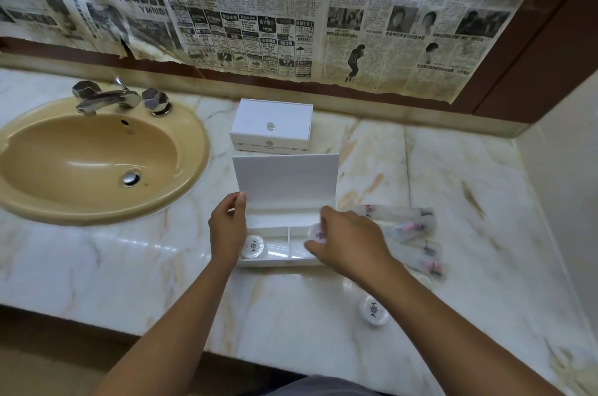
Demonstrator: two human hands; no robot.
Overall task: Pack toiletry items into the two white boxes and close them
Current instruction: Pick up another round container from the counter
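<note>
— One round soap (253,246) sits in the open box (284,234); right hand (351,245) pinches a second (317,234) over it. Left hand (227,227) steadies the lid.
— Left?
— Tubes (414,234) and another soap (373,310) beside it; rear box (271,125) looks closed.

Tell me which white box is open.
The near box, between the hands, lid raised; the far box by the wall is shut.

The right hand (348,245) hides the open box's (278,261) right compartment; the packets (417,243) beyond are blurred.
</note>
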